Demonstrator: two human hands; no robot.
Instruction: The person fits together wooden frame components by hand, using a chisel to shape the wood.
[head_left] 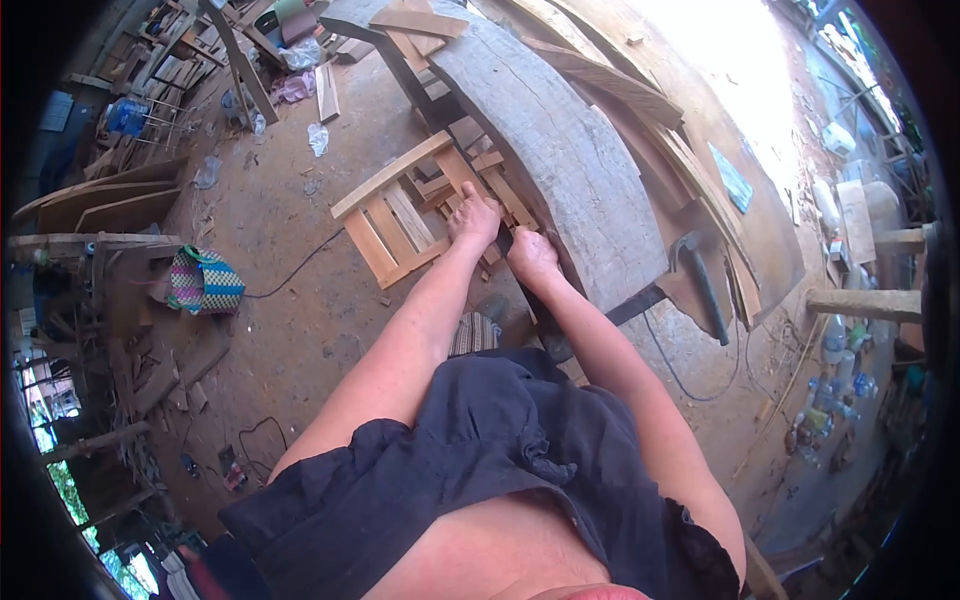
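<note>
A small wooden frame with slats (400, 222) is tilted beside the near edge of a thick grey wooden bench (570, 150). My left hand (474, 217) is closed on the frame's right-hand side, with its thumb lying along a board. Just to the right, my right hand (533, 252) is closed close to the bench edge. Whatever its fingers hold is hidden. Several short wood pieces show beyond and between the hands.
A hammer (703, 290) rests at the bench's right end. Long boards (640, 85) lie behind the bench. A woven basket (207, 280) stands at the left, with a dark cable near it. Plastic bottles (835, 385) lie at the right.
</note>
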